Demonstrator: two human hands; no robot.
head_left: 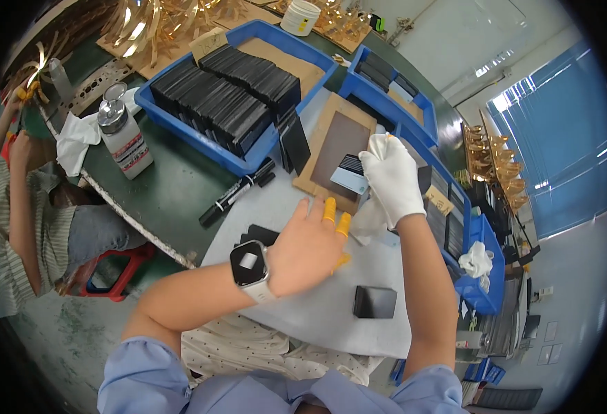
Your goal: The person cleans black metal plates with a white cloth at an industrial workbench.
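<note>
My left hand is bare, with yellow finger cots on some fingertips and a watch at the wrist. Its fingers stretch out over the light grey work mat, holding nothing I can see. A white glove covers my right hand, whose fingers are closed on a bunched white cloth. Just left of the glove, a small glossy dark plate reflects light on a brown pad in a wooden frame. Another dark plate lies near the mat's front, and black pieces lie beside my left wrist.
A blue tray holds rows of black plates at the far left. Other blue bins line the right side. Black markers and a pump bottle stand or lie left of the mat. Another person's arm shows at far left.
</note>
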